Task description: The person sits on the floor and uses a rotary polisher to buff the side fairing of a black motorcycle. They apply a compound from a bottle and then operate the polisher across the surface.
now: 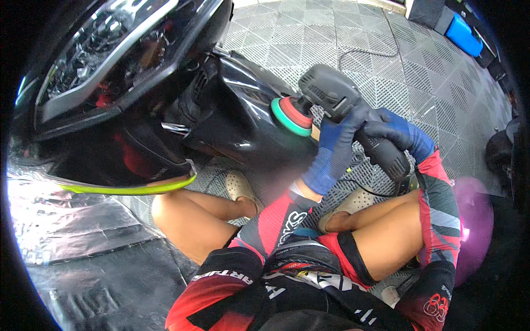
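Note:
My left hand (337, 142), in a blue and black work glove, grips the front part of a black electric polisher (331, 89). Farther back, my right hand (401, 130), gloved alike, is closed around its rear body. The polisher's head carries a red backing layer (294, 111) with a green foam pad (285, 120). This pad faces the glossy black front fender (252, 107) of a motorcycle or scooter, right at its surface; whether it touches cannot be made out. Dark power cord (368, 190) runs from the tool's rear end.
The headlight (99, 53) and a yellow-green edged body panel (132, 188) jut in from the left. Grey grid floor tiles (368, 37) spread ahead. A blue container (463, 35) stands far right. Beside my right arm is a purple rounded object (476, 231). Black sheeting (103, 273) lies lower left.

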### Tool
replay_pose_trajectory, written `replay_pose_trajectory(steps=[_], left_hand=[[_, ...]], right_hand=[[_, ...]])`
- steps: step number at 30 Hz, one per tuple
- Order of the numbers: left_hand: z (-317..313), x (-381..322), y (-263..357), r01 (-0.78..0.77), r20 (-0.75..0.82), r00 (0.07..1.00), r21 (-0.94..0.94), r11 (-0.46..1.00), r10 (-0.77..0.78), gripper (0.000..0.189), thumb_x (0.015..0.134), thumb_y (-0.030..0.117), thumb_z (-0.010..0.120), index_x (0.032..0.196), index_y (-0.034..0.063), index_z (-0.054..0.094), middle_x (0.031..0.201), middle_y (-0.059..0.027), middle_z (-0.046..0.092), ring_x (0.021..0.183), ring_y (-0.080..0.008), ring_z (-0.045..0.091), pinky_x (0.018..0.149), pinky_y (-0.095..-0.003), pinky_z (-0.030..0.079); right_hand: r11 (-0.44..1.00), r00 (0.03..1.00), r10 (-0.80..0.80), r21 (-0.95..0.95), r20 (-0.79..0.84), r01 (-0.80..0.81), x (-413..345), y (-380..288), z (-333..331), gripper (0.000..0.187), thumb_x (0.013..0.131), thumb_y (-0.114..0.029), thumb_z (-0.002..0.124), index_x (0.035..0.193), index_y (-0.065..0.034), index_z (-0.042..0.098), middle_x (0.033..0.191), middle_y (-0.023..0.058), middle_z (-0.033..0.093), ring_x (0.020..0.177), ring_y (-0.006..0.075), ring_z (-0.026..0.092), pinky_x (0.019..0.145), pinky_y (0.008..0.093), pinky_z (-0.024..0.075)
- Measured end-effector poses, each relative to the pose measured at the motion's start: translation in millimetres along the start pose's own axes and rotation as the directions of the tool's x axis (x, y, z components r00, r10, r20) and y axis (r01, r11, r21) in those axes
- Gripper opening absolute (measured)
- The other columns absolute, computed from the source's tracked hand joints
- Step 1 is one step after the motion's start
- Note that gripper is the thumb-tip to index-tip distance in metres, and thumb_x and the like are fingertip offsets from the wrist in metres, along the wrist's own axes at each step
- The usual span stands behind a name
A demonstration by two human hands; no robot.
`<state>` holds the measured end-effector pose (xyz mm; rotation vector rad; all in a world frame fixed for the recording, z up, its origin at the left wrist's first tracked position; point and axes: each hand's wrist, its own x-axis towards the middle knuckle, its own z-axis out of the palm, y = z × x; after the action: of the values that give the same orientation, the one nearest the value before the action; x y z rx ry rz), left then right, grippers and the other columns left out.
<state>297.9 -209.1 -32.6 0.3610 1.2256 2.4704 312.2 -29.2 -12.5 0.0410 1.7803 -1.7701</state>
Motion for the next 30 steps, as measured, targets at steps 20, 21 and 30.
replay_pose_trajectory(steps=[20,21,30], left_hand=[[26.6,30.2,4.9,0.027,0.039,0.999,-0.076,0.997,-0.024,0.034,0.094,0.028,0.062,0.114,0.0020,0.057,0.110,-0.0094,0.060,0.101,-0.0178,0.059,0.092,-0.0345,0.048],[27.9,30.2,-8.8,0.007,0.012,1.000,-0.085,0.996,-0.006,0.033,0.093,0.027,0.063,0.114,0.0018,0.057,0.110,-0.0091,0.060,0.100,-0.0175,0.059,0.092,-0.0342,0.048],[51.1,11.9,-67.2,0.068,-0.025,0.997,-0.151,0.986,-0.073,0.038,0.092,0.029,0.066,0.117,0.0015,0.055,0.109,-0.0091,0.059,0.102,-0.0175,0.058,0.093,-0.0332,0.049]], right_hand=[[0.913,0.975,-0.218,-0.345,0.042,0.219,14.6,-29.8,-37.3,0.058,0.084,-0.050,0.066,0.107,0.0034,0.065,0.089,0.0095,0.069,0.077,0.0130,0.063,0.069,0.0284,0.0522],[0.923,0.980,-0.194,-0.333,0.036,0.194,10.5,-18.4,-43.3,0.057,0.084,-0.049,0.066,0.107,0.0031,0.065,0.089,0.0095,0.069,0.077,0.0131,0.064,0.069,0.0284,0.0523],[0.992,0.997,-0.054,-0.115,-0.047,0.048,-31.6,35.8,-72.6,0.055,0.086,-0.048,0.065,0.111,0.0005,0.065,0.090,0.0091,0.069,0.078,0.0132,0.064,0.070,0.0289,0.0532]])
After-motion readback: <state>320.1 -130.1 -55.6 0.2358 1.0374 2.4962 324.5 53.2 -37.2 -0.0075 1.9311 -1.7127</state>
